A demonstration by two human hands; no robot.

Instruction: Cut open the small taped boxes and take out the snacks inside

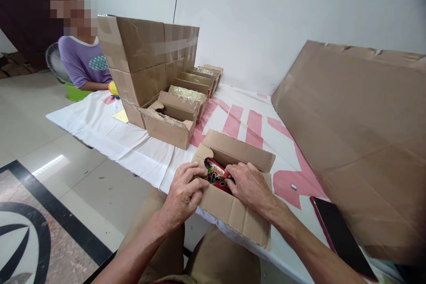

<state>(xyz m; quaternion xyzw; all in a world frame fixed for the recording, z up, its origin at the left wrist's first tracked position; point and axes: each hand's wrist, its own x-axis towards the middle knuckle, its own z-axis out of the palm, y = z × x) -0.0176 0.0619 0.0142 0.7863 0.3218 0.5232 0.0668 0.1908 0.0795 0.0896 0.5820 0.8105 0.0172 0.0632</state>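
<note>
Two forearms (143,240) | two hands (185,191) | one open carton (233,213), red packaging (217,175) inside

Matt cardboard box (233,211), glossy packet (217,175)

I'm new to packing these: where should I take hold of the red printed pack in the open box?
Probably by the exposed middle of the red printed pack, coming from above: it sits down inside the open box, reachable through the open top, while the right hand covers its right end.
</note>
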